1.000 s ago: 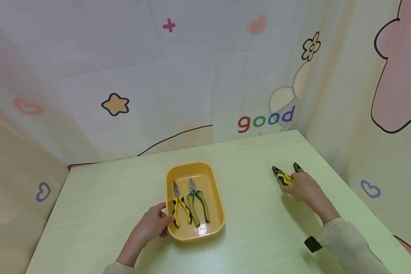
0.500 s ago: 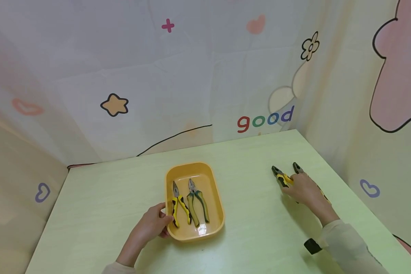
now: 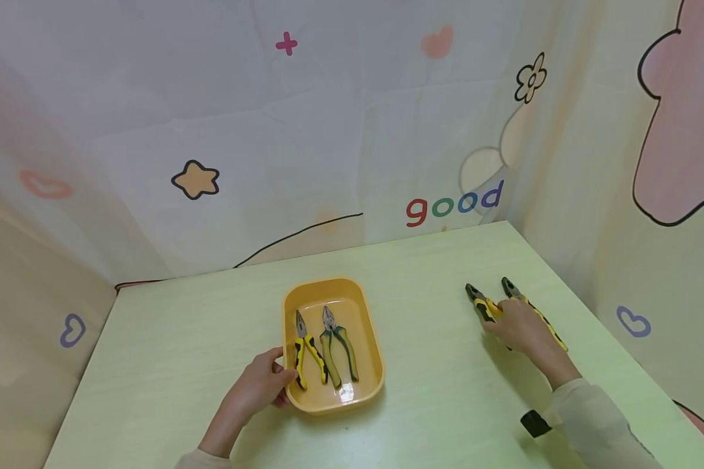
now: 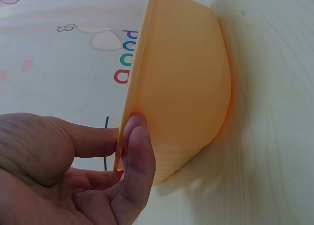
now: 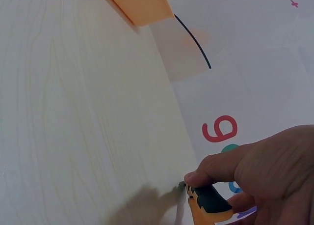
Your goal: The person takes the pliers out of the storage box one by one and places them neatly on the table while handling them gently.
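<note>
My left hand (image 3: 260,384) pinches the left rim of a yellow-orange tray (image 3: 349,312). In the left wrist view, thumb and curled fingers meet across the rim of the tilted-looking tray (image 4: 186,82). Long-nose pliers (image 3: 302,332) with yellow-black handles lie inside it, beside pliers with green handles (image 3: 330,335). Over at the right, my right hand (image 3: 522,327) grips combination pliers (image 3: 481,303) by their yellow-black handles. The right wrist view shows the thumb on a handle of these pliers (image 5: 210,200). A second yellow-black pair of pliers (image 3: 512,288) lies just right of that hand, partly covered by it.
The pale green table (image 3: 428,365) ends at a printed fabric wall (image 3: 322,163) at the back, with more fabric at both sides. A black object (image 3: 535,423) sits by the right sleeve (image 3: 592,417).
The right hand has shifted very slightly, and the yellow handle of the rightmost pliers now shows beside the wrist, where it was hidden. The left hand and tray have stayed put.
</note>
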`<action>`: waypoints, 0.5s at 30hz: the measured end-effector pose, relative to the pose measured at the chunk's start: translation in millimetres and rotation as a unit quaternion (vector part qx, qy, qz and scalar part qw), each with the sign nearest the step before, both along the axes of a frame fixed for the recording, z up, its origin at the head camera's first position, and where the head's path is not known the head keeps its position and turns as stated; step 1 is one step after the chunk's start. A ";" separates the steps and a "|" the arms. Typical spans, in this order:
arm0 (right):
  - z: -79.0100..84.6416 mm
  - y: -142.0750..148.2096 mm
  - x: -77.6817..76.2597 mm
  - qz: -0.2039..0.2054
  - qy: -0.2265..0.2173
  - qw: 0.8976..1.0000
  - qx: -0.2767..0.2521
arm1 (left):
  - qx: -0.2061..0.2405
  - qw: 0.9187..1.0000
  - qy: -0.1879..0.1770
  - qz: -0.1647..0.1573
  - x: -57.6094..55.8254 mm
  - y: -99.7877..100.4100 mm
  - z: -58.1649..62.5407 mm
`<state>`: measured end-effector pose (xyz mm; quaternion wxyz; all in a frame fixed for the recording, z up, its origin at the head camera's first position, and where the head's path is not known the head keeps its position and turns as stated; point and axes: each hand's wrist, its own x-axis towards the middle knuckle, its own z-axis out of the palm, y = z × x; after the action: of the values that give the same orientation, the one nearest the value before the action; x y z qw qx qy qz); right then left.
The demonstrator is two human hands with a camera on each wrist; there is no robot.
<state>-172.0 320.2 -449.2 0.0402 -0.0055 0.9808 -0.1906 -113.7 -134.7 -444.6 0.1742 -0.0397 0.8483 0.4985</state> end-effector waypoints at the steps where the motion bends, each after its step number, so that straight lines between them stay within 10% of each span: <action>1: -0.6 0.3 -0.3 0.001 -0.002 1.000 0.001 | -0.001 1.000 0.001 0.000 0.1 0.0 0.0; 15: -5.9 2.6 -1.8 -0.003 -0.021 1.000 0.004 | -0.003 1.000 0.004 0.001 0.3 0.0 -0.5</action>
<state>-173.8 322.8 -455.0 0.0601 0.0020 0.9806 -0.1866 -113.4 -134.7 -445.1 0.1699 -0.0393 0.8504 0.4963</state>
